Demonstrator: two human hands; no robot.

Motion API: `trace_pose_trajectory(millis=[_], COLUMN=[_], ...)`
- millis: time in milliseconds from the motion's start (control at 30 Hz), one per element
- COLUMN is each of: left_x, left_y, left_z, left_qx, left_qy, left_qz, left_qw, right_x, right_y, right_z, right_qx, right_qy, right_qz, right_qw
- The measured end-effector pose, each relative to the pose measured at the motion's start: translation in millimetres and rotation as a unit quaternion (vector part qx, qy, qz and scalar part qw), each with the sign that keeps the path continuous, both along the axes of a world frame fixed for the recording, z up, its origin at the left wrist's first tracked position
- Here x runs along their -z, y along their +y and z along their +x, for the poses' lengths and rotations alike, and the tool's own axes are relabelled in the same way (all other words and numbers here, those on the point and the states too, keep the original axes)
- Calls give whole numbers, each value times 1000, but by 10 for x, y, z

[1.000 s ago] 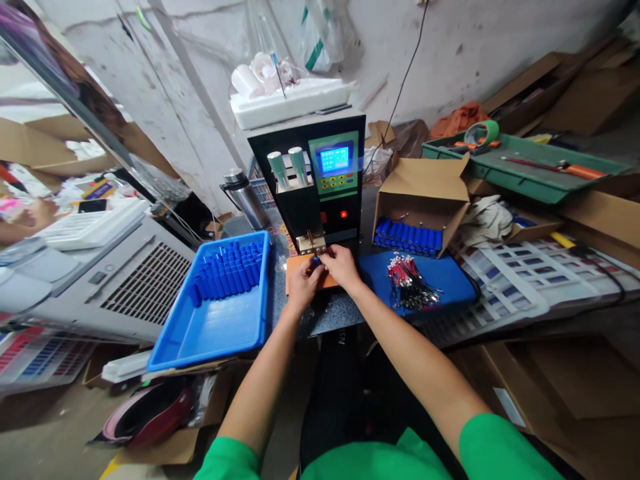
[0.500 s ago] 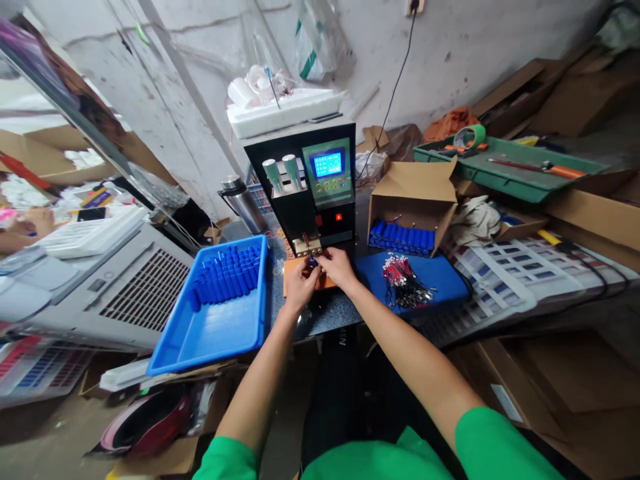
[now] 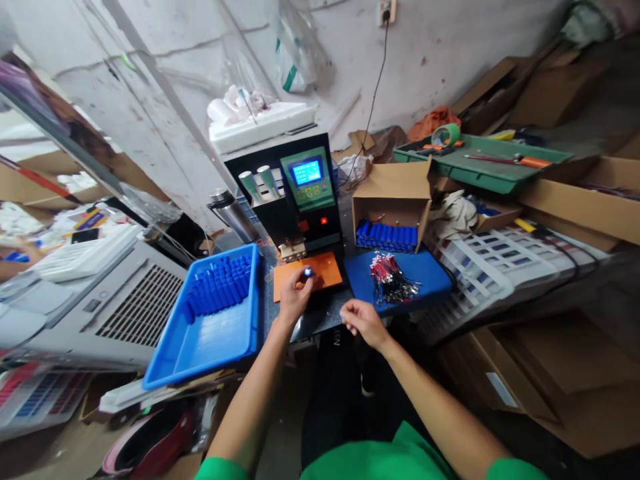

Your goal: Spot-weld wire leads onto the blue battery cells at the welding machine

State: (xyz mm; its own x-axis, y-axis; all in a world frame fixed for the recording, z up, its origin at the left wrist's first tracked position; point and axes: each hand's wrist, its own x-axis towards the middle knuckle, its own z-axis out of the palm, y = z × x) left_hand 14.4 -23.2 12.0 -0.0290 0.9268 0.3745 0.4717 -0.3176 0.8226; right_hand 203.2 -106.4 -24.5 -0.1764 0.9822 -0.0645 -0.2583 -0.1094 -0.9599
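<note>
My left hand is closed on a small blue battery cell, held upright over the orange pad in front of the black spot welder. My right hand has come away from the welder. It hovers near the bench's front edge with fingers loosely curled and nothing visible in them. A bundle of red and black wires lies on a blue mat to its right.
A blue tray with several blue cells sits at the left. A cardboard box of more blue cells stands behind the mat. A steel flask, a green tool tray and cardboard boxes crowd the bench.
Both hands were together at the welder's tip. Now my right hand has pulled back toward me, and my left has drawn the cell a little off the tip. The camera has tilted.
</note>
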Motion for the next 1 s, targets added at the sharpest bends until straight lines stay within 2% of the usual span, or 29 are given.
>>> trace_pose_trajectory(millis=[100, 233, 300, 367, 467, 600, 700, 833, 1000], left_x=[-53, -124, -130, -113, -58, 40, 112, 142, -51], left_y=[90, 398, 618, 861, 1204, 1487, 1544, 1510, 1514], left_z=[199, 651, 913, 1155, 1425, 1588, 1618, 1637, 1696], left_qx=[34, 76, 83, 84, 103, 148, 145, 145, 145], left_qy=[-1, 7, 41, 101, 204, 353, 435, 494, 566], left_qz=[36, 107, 138, 164, 205, 230, 219, 197, 159], left_qw=[999, 991, 986, 978, 952, 895, 861, 834, 796], right_x=[491, 1174, 1424, 1584, 1688, 1720, 1742, 1770, 1769], right_y=[-426, -960, -1179, -1327, -1381, -1283, -1250, -1281, -1295], right_z=[171, 306, 332, 339, 331, 315, 308, 298, 294], right_qx=[9, 34, 51, 64, 69, 68, 58, 50, 37], right_qy=[-15, -47, -75, -99, -122, -155, -176, -200, -230], right_qz=[-69, -161, -193, -207, -187, -156, -150, -139, -145], right_qw=[997, 985, 977, 971, 972, 973, 971, 968, 962])
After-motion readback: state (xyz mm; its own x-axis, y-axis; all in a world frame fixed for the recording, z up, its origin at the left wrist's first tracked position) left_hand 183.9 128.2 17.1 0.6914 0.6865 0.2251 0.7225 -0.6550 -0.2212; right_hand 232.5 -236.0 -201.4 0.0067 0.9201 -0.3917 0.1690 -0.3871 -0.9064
